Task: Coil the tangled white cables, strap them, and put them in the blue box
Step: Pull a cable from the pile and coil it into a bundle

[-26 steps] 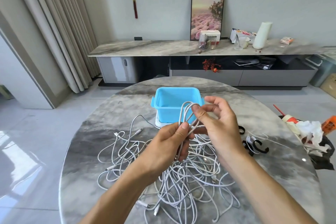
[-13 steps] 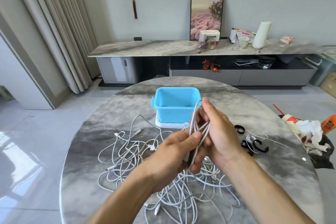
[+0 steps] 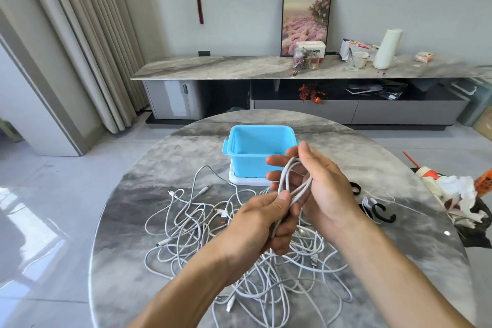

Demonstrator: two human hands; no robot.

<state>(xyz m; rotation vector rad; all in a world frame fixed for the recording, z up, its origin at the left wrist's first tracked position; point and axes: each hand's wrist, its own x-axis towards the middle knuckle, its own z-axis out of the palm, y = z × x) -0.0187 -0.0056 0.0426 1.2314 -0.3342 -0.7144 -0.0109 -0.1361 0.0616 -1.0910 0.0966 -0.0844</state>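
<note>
Just in front of the blue box, the left hand pinches the coil's gathered base so its loops cannot spring apart, while the right hand's loosely curled fingers thread through them, the remaining tangled white cables heaped on the counter nearer the person.

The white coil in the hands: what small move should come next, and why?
Probably one more loop: the right hand would draw more slack from the cable pile up onto the coil. The left hand pinches its lower end, a strand trails into the pile, and the black straps and blue box are untouched.
</note>
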